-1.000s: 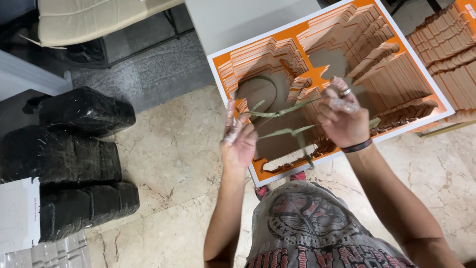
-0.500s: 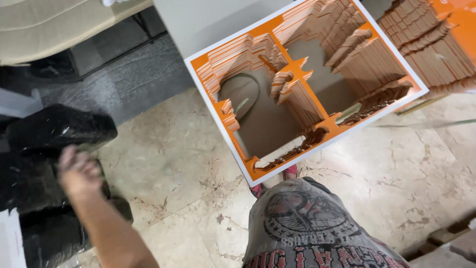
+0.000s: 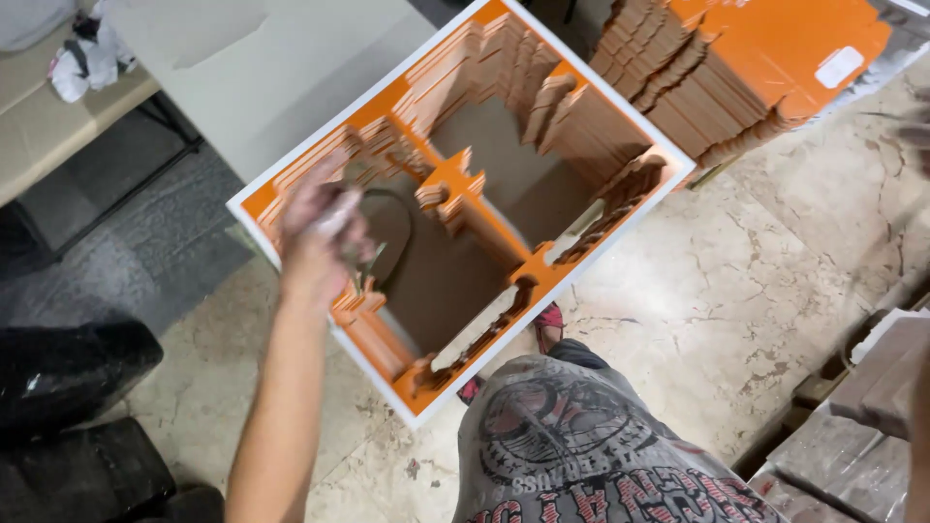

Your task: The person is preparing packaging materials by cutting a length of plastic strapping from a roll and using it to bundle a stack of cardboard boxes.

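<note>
**Left hand over the die-cut stack**

The person's left hand [image 3: 325, 228], motion-blurred, hovers over the near-left corner of the orange-and-white die-cut cardboard stack [image 3: 484, 208]. Its fingers look curled around a thin pale strip [image 3: 373, 260], though blur leaves the grasp uncertain. Judged step: clearing strapping from the stack. Lifting it away calls for a clean pull upward. The right hand is barely visible at the frame's edge; its state cannot be told. Beyond the hand lie flat orange cartons [image 3: 765, 58].
</note>
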